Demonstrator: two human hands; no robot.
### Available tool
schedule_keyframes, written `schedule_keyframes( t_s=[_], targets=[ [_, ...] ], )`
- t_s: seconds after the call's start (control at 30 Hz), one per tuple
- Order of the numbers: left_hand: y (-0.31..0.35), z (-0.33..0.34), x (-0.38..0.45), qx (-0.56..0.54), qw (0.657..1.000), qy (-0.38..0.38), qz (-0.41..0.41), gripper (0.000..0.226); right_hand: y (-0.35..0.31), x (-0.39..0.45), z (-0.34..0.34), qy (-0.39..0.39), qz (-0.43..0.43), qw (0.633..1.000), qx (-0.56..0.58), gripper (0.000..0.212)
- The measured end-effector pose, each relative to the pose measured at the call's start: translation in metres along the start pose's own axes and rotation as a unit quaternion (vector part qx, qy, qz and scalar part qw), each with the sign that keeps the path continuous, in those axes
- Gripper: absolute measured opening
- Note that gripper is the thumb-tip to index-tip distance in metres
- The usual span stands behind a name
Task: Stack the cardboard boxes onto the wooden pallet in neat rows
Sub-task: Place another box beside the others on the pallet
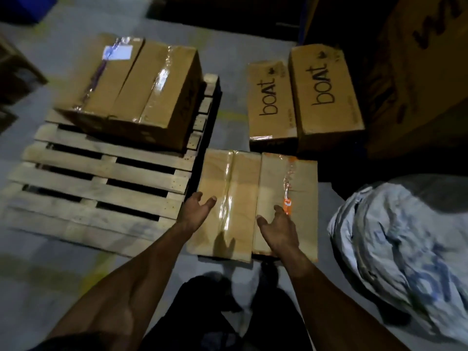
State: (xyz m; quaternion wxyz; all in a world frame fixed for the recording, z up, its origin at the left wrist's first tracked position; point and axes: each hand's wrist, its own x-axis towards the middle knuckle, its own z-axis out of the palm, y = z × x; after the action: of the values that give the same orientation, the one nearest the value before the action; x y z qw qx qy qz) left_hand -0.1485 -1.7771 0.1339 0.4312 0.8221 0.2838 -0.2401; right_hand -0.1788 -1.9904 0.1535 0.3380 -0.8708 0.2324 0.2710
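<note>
A wooden pallet (101, 178) lies on the floor at the left. Two taped cardboard boxes (131, 87) stand side by side on its far end. Right of the pallet, two more taped boxes sit on the floor: the left box (238, 178) and the right box (301, 178), which has an orange tag. My left hand (196, 211) hovers over the left box's near left corner, fingers spread and holding nothing. Over the seam between these two boxes my right hand (277, 230) reaches with relaxed fingers. Further back stand two boxes printed "boat" (301, 97).
A bulky pale blue-white sack (405, 254) lies at the right. Large cartons (417, 59) rise at the back right. More boxes show dimly at the far left edge (15, 72). The floor is grey concrete, and my legs stand just behind the floor boxes.
</note>
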Motion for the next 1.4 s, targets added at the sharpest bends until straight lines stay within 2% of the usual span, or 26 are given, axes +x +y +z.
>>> schedule_keyframes(
  t_s=[0.2,0.4,0.77,0.87,0.93,1.1,1.27,1.4],
  targets=[
    [-0.008,0.023,0.008,-0.059,0.996,0.031,-0.066,0.062,0.018,0.043,0.001,-0.050,-0.012,0.999,-0.005,0.072],
    [-0.043,0.054,0.065,-0.063,0.991,0.042,-0.109,0.064,0.040,0.099,0.051,-0.078,-0.002,0.997,-0.019,0.072],
    [-0.180,0.104,0.220,-0.060,0.985,0.049,-0.151,0.063,0.097,0.229,0.196,-0.037,0.045,0.997,0.044,0.070],
    [-0.213,0.113,0.252,-0.080,0.982,0.048,-0.165,0.058,0.108,0.255,0.229,-0.018,0.051,0.998,0.031,0.067],
    [-0.229,0.118,0.273,-0.092,0.980,0.042,-0.173,0.064,0.113,0.270,0.247,-0.010,0.062,0.998,0.002,0.065],
    [-0.244,0.122,0.306,-0.130,0.976,0.014,-0.172,0.084,0.119,0.290,0.283,0.065,0.064,0.995,-0.049,0.065],
    [-0.247,0.125,0.323,-0.134,0.978,0.031,-0.154,0.064,0.109,0.297,0.295,0.104,0.101,0.989,-0.041,0.084],
    [-0.250,0.115,0.329,-0.125,0.980,0.047,-0.144,0.062,0.100,0.297,0.295,0.110,0.113,0.987,0.029,0.077]
  ],
)
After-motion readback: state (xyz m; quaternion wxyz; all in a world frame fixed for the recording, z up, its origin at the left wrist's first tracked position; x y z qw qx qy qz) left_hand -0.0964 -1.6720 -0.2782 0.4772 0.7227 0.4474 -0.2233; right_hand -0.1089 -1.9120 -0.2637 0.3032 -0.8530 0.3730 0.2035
